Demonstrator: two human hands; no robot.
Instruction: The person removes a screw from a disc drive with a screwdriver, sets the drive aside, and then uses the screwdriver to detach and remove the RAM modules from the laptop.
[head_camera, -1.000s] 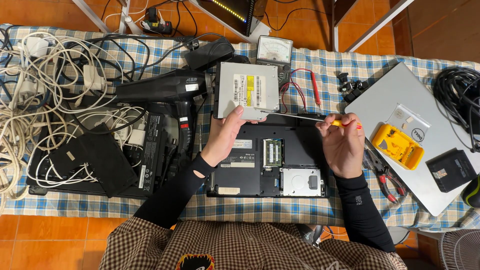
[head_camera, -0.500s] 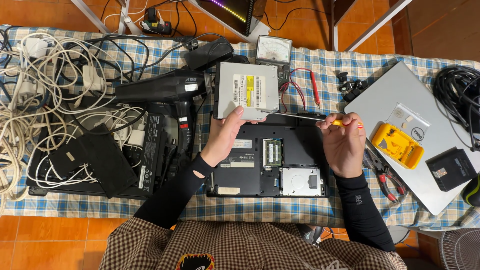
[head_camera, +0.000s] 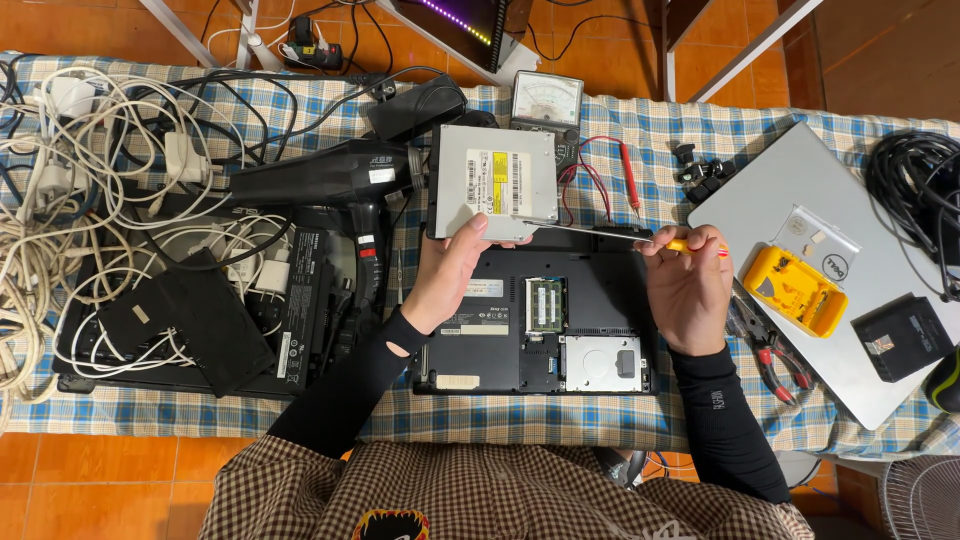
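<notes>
Two hands at work over the desk (head_camera: 600, 420), and both are busy. The left hand (head_camera: 452, 270) is closed on the lower edge of a flat silver optical drive (head_camera: 492, 195), holding it up just above the back edge of an opened black laptop base (head_camera: 535, 315). The right hand (head_camera: 688, 285) is pinched round the yellow handle of a slim screwdriver (head_camera: 620, 232), its long shaft running leftward with the tip right at the drive's lower right corner. Beneath the hands, the laptop base lies underside up, memory sticks and a hard drive showing. Left of it sits a black hair dryer (head_camera: 320, 180) over a second dark laptop, with a heap of white cables (head_camera: 60, 200) beyond. Behind the drive stands an analogue meter (head_camera: 546, 100) with red leads. To the right lie pliers (head_camera: 770, 350), a closed silver laptop (head_camera: 800, 250) and a yellow case (head_camera: 795, 290) on it.
</notes>
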